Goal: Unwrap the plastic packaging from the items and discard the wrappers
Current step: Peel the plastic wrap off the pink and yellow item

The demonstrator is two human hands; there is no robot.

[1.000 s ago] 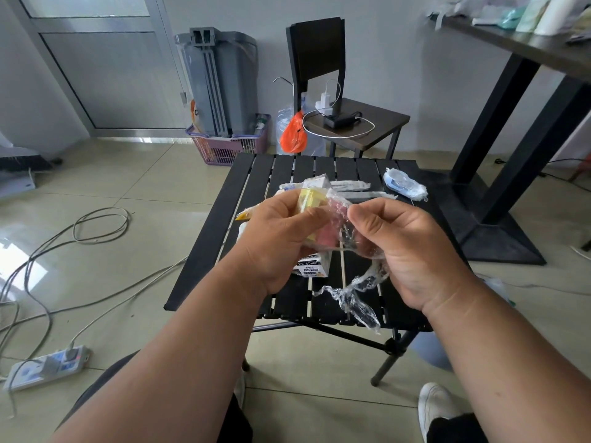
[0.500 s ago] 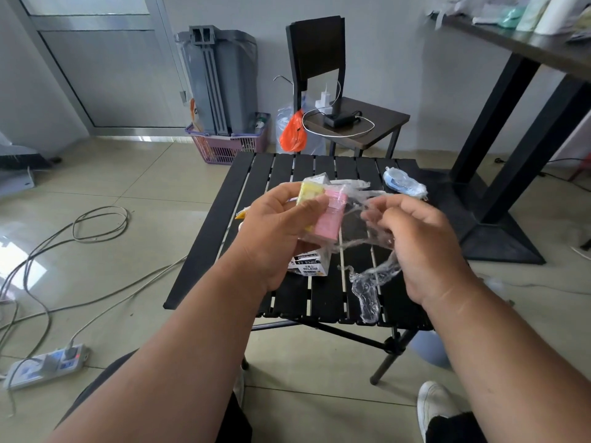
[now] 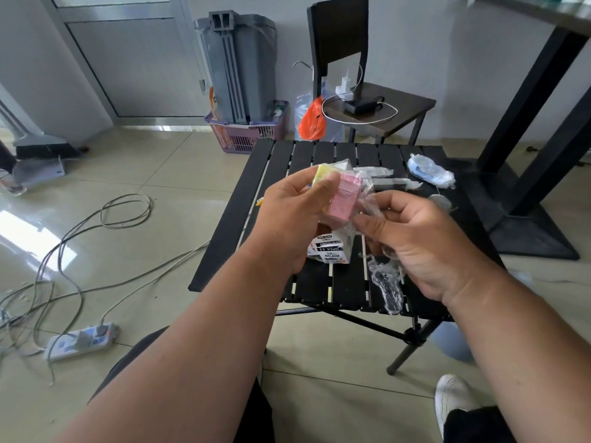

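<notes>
Head view: left hand (image 3: 287, 225) grips pink pad (image 3: 440, 199); right hand (image 3: 425, 247) pinches wrapper (image 3: 385, 282).

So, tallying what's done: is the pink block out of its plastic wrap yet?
Mostly out. The pink block shows bare in the left hand; the right hand pinches loose plastic wrap beside it.

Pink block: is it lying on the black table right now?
No, the left hand holds the pink block up above the black table while the right hand pinches its clear wrapper.
</notes>
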